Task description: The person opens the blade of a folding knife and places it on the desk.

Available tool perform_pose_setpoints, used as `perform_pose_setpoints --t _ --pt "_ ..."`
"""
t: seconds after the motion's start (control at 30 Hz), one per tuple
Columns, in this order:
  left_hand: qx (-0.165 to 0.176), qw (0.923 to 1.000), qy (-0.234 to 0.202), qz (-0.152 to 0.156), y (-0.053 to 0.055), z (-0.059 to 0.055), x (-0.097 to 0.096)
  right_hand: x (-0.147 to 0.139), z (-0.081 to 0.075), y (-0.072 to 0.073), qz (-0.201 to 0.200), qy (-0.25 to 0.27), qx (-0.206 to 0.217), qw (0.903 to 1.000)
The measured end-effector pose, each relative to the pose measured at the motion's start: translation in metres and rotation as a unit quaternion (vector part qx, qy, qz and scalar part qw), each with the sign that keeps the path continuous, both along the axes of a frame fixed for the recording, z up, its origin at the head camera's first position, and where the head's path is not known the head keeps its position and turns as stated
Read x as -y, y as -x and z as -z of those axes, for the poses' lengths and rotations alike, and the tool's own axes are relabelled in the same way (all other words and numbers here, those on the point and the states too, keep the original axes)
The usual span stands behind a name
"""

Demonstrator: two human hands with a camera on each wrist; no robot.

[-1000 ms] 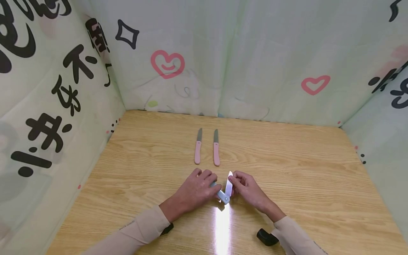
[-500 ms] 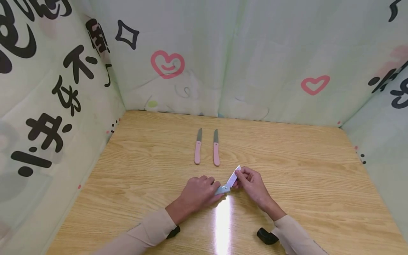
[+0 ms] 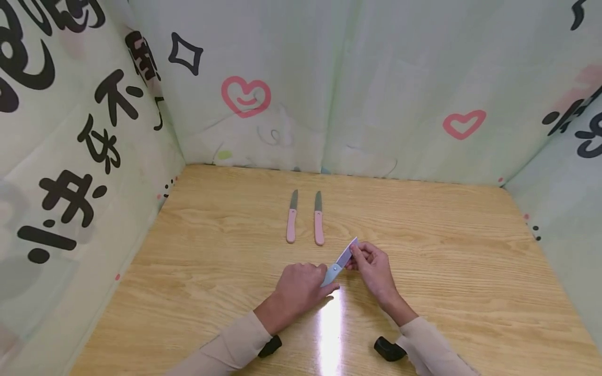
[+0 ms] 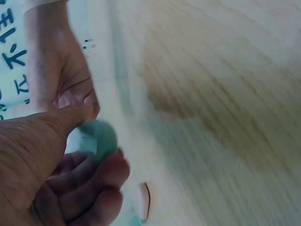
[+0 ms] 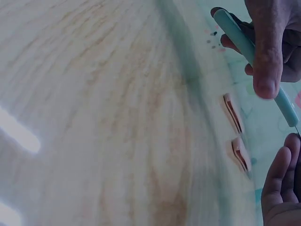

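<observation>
A folding knife with a light blue handle is held up over the table, its blade swung out nearly in line with the handle. My left hand grips the handle; in the right wrist view the teal-looking handle passes between the thumb and curled fingers. With thumb and fingertips, my right hand pinches the blade near its tip. The left wrist view shows the handle's rounded end in the left hand. Beyond the hands lie two pink-handled knives, one left and one right, blades pointing away.
The wooden table bears a bright light reflection near its front. Printed cloth walls enclose it at the back and both sides. Black wrist devices show under the sleeves.
The blade has swung from a sharp angle with the handle to nearly straight. My left hand has turned and moved slightly right; my right hand, still pinching the blade, has shifted up and right.
</observation>
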State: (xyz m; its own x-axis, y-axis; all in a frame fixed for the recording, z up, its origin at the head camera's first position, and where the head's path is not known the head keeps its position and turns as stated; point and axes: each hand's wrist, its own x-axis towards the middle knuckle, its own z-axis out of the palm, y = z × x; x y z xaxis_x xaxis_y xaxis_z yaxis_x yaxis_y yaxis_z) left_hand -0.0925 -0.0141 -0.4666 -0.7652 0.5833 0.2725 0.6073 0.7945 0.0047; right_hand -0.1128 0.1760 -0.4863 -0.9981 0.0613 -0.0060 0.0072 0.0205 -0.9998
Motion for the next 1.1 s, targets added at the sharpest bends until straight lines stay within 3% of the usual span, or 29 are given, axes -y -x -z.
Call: perform_pose_setpoints --t 0.13,0.27,0.37,0.43,0.5,0.63,0.73,0.83,0.9,1.1 --pt "0.063 0.9976 -0.028 0.012 0.0 -0.003 0.005 -0.001 0.003 0.0 0.026 0.006 -0.003 0.9996" --pt "0.08 0.9939 -0.072 0.022 0.0 -0.001 0.007 -0.002 0.003 0.001 0.034 0.023 -0.006 0.9991" --pt "0.092 0.9901 -0.102 0.029 0.001 0.0 0.007 -0.003 0.0 0.001 0.009 0.032 0.01 0.9994" --pt "0.128 0.9815 -0.137 0.037 0.001 0.0 0.006 -0.005 -0.002 -0.001 -0.031 0.032 0.025 0.9987" --pt "0.186 0.9635 -0.188 0.045 0.001 -0.001 0.006 -0.007 -0.005 -0.003 -0.081 0.027 0.036 0.9957" --pt "0.311 0.9015 -0.298 0.04 0.003 -0.001 0.005 -0.008 -0.008 -0.006 -0.171 0.042 0.04 0.9836" --pt "0.362 0.8632 -0.35 0.036 0.005 0.0 0.005 -0.006 -0.008 -0.006 -0.189 0.057 0.039 0.9794" --pt "0.398 0.8347 -0.379 0.039 0.007 0.003 0.003 -0.005 -0.006 -0.006 -0.175 0.049 0.046 0.9822" --pt "0.414 0.8228 -0.387 0.04 0.007 0.005 0.003 -0.005 -0.005 -0.006 -0.158 0.037 0.052 0.9854" --pt "0.466 0.7739 -0.427 0.041 0.007 0.009 0.002 -0.004 -0.003 -0.005 -0.117 0.007 0.067 0.9909"
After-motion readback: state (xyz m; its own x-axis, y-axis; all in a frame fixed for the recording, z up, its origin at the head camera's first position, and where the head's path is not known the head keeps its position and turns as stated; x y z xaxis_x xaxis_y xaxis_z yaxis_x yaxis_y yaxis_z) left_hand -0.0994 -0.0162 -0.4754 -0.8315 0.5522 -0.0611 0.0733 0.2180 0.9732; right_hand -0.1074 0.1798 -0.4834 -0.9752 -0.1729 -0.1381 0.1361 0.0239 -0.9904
